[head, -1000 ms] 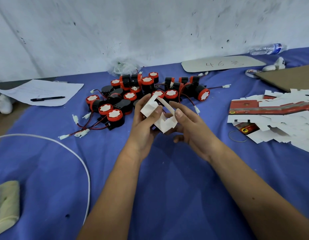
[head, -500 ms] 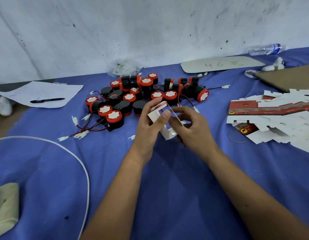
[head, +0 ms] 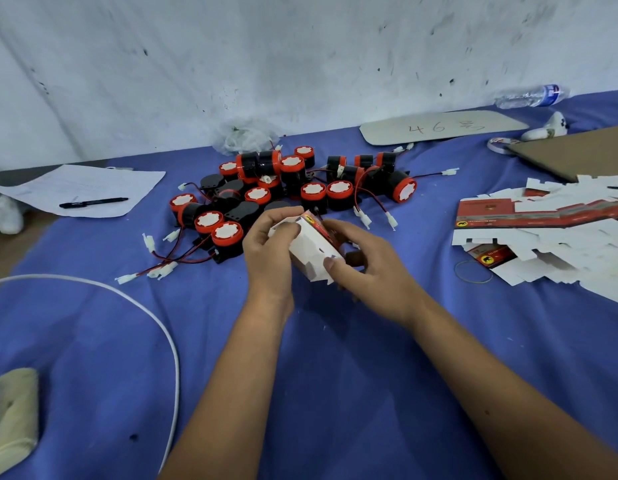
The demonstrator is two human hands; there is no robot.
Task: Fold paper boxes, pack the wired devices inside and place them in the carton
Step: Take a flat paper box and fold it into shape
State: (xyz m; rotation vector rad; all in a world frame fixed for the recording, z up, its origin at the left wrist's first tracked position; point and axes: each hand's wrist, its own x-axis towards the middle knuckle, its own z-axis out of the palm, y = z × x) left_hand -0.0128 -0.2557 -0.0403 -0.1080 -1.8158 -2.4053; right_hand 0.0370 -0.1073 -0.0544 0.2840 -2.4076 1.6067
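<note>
I have a small paper box (head: 312, 252) between both hands, held just above the blue cloth (head: 335, 375) near the middle of the table. My left hand (head: 271, 251) wraps its far-left end, fingers curled over the top edge and thumb pressed against the white side that faces me. My right hand (head: 366, 268) grips the near-right end, thumb on the white panel and the other fingers curled behind it. The box is tilted, its white underside toward me and a red printed strip with a yellow emblem showing along its upper edge. I cannot tell whether its ends are closed.

Just beyond my hands lies the heap of wired devices (head: 287, 195): black cylinders with red rims and white faces, their red and black leads ending in white connectors spread over the cloth. To the right sits a loose stack of flat box blanks (head: 550, 233), white with red print, and a rubber band (head: 473, 271) lies just beside its near-left edge. A brown cardboard sheet (head: 577, 152) lies at the far right.

At the far left a pen (head: 93, 203) rests on a sheet of paper (head: 82, 188). A white cable (head: 155, 323) curves across the near left. Against the wall lie a handwritten card (head: 442, 126) and a plastic bottle (head: 529, 97) on its side.
</note>
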